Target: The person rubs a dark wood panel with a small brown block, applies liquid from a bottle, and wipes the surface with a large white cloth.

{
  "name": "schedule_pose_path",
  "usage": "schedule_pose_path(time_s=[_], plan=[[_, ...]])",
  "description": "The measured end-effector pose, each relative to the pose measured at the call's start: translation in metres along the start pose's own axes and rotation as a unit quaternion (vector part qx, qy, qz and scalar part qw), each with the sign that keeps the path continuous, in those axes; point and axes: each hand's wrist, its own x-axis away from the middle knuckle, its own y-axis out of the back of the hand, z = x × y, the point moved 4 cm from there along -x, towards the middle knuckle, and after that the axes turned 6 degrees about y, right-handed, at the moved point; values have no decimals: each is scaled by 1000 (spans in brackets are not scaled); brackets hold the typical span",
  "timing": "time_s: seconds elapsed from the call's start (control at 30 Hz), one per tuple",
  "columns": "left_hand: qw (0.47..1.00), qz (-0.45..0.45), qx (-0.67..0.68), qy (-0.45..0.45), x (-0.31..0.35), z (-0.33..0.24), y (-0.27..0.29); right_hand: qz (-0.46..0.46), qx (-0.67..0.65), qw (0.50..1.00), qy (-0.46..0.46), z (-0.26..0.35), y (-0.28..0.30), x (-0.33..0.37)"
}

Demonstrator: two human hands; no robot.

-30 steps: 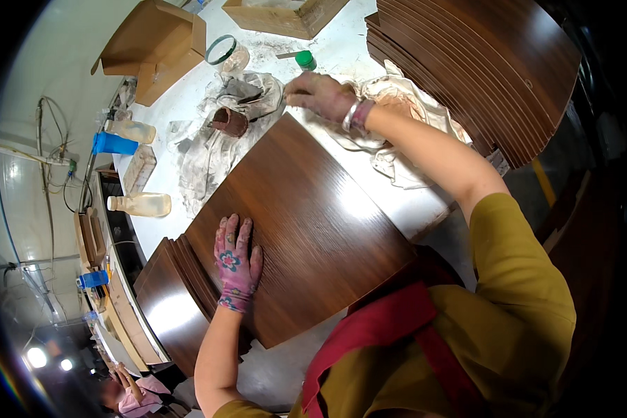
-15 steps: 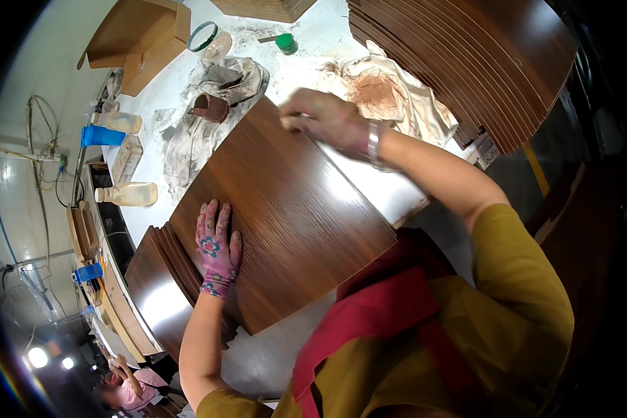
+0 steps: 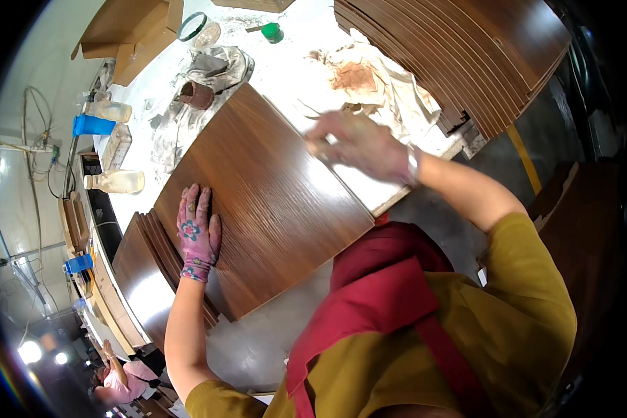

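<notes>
A dark brown wood-grain board (image 3: 258,202) lies tilted in front of me, its near corner over the table's edge. My left hand (image 3: 198,235), in a pink glove with a flower print, rests flat near the board's left edge, fingers stretched out. Beside the board's far right edge is my right hand (image 3: 362,148), in a stained glove. It is smeared by motion, with its fingers curled together; whatever they hold, if anything, cannot be made out. More brown boards (image 3: 143,268) lie stacked under the left side.
A large stack of brown boards (image 3: 467,56) stands at the far right. Beyond my right hand lies a stained white cloth (image 3: 376,76). Further left are a brown cup (image 3: 196,95) on a grey rag, a green-lidded jar (image 3: 272,32), bottles (image 3: 115,181) and a cardboard box (image 3: 136,35).
My right hand has moved from the board's far corner along its right edge toward me. The left hand stays flat on the board. The whole view has shifted slightly.
</notes>
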Motion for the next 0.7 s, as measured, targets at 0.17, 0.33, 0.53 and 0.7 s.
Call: schedule_pose_path(time_s=[0.17,0.33,0.53,0.7], plan=[[1000,13,-22,6,0,0,0,-56,-108,992,19,-34,-13,-59],[1000,-2,-17,-1,2,0,-1,-17,40,993,107,-23,-12,4],[1000,-11,-11,0,3,-1,0,-62,197,930,304,5,-22,110],[1000,-10,0,-9,6,-4,3,39,231,949,209,22,-40,174]])
